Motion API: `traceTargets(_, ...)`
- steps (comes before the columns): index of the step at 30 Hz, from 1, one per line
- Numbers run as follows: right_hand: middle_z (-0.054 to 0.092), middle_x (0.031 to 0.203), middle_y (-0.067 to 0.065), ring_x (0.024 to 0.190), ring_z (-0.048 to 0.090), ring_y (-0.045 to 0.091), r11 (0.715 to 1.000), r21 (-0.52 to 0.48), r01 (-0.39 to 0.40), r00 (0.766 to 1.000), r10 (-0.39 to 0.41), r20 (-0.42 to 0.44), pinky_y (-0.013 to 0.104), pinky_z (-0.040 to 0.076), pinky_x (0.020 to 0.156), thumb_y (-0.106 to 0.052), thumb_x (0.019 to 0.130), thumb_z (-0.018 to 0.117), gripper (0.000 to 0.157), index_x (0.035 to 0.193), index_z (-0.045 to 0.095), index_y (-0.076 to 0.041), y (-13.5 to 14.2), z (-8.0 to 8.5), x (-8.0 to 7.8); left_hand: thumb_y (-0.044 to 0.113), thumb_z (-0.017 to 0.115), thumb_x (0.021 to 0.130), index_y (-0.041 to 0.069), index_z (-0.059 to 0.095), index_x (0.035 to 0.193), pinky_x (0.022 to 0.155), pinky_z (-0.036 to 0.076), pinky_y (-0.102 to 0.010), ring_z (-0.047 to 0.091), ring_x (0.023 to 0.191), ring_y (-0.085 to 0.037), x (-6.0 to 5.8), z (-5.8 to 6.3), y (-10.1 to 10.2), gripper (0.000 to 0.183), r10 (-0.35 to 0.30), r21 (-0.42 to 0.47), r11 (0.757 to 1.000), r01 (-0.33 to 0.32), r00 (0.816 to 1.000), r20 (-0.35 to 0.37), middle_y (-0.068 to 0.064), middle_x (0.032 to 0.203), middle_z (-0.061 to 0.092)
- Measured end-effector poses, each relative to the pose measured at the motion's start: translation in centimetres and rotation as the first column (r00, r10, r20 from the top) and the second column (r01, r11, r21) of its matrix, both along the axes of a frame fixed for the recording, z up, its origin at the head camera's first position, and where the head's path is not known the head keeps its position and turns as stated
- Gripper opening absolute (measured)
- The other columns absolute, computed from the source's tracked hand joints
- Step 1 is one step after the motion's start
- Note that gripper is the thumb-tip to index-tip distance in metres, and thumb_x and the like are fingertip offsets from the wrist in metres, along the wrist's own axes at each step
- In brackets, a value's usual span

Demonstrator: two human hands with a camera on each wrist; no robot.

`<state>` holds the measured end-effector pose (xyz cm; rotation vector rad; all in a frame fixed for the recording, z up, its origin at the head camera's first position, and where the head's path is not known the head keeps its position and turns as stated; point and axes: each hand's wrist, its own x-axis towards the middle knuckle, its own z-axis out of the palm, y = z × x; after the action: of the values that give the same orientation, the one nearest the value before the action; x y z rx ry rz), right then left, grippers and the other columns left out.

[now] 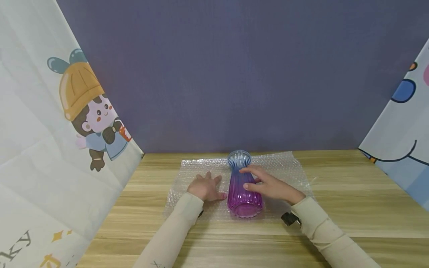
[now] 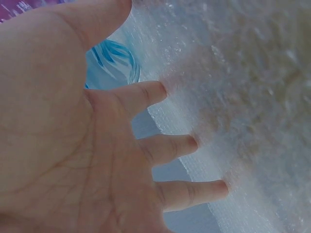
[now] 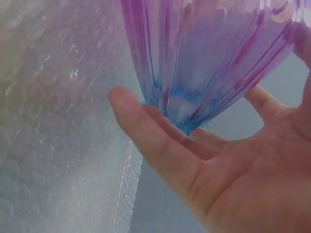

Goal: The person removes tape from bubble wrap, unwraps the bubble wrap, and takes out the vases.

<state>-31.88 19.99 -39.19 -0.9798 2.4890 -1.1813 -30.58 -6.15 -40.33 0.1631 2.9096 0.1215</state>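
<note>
A ribbed glass vase [image 1: 239, 182], purple at its wide base and blue at its flared mouth, lies on its side on a sheet of bubble wrap [image 1: 191, 173]. Its mouth points away from me. To its left, my left hand [image 1: 206, 187] rests with fingers spread on the wrap, thumb close beside the vase; in the left wrist view the fingertips touch the bubbles. My right hand [image 1: 273, 185] is at the vase's right side, thumb and index finger extended over the glass. In the right wrist view its loosely extended fingers [image 3: 155, 136] are beside the narrowing neck, partly hidden.
The wrap covers part of a wood-grain table [image 1: 352, 193]. A dark blue-grey panel [image 1: 248, 74] stands at the table's far edge. White sheets with cartoon prints [image 1: 37, 123] border both sides.
</note>
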Motion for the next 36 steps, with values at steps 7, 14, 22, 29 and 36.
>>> traceTargets(7,0.001,0.17,0.026,0.148,0.019,0.063,0.997,0.074,-0.025,1.0,0.024,0.015,0.083,0.03,0.108,-0.042,0.106,0.053,0.062,0.162,0.031,-0.027,-0.3,0.3,1.1,0.072,0.064,0.086,0.034,0.036,0.159,0.103,0.05,-0.067,0.035,0.146,-0.055,0.6,0.0,-0.4,0.088,-0.012,0.004,1.0,0.012,1.0,0.006,-0.015,0.169,0.027)
traceTargets(14,0.006,0.168,0.029,0.15,0.013,0.062,0.996,0.079,-0.051,0.998,0.053,-0.03,0.086,0.024,0.107,-0.038,0.107,0.05,0.05,0.155,0.046,-0.023,-0.7,0.4,1.9,0.074,0.064,0.086,0.034,0.035,0.16,0.101,0.051,-0.068,0.035,0.146,-0.055,1.0,-0.1,-0.9,0.088,-0.03,-0.017,0.999,0.03,1.0,0.004,-0.015,0.169,0.028)
traceTargets(22,0.011,0.17,0.024,0.149,0.025,0.058,0.993,0.109,0.041,0.998,-0.034,-0.06,0.08,0.029,0.111,-0.044,0.107,0.049,0.045,0.147,0.053,-0.025,-1.7,0.5,3.2,0.073,0.065,0.086,0.034,0.036,0.159,0.099,0.051,-0.07,0.035,0.145,-0.055,1.6,-0.1,-1.3,0.088,-0.046,-0.01,0.999,0.046,0.999,0.0,-0.016,0.168,0.028)
traceTargets(29,0.036,0.156,0.024,0.137,0.046,0.054,0.983,0.108,0.151,0.982,-0.137,-0.127,0.073,0.043,0.106,-0.052,0.099,0.061,0.046,0.132,0.054,-0.021,-2.6,0.4,4.2,0.071,0.065,0.087,0.035,0.034,0.16,0.098,0.051,-0.071,0.033,0.146,-0.056,2.3,0.0,-1.6,0.087,-0.05,-0.008,0.999,0.05,0.999,0.009,-0.015,0.169,0.026)
traceTargets(36,0.046,0.141,0.019,0.128,0.053,0.043,0.975,0.082,0.208,0.974,-0.198,-0.114,0.065,0.05,0.102,-0.051,0.091,0.073,0.051,0.121,0.052,-0.016,-3.0,0.1,4.8,0.07,0.065,0.087,0.034,0.034,0.16,0.095,0.053,-0.07,0.036,0.145,-0.055,2.8,-0.1,-2.1,0.087,-0.074,-0.016,0.997,0.074,0.997,0.003,-0.015,0.168,0.028)
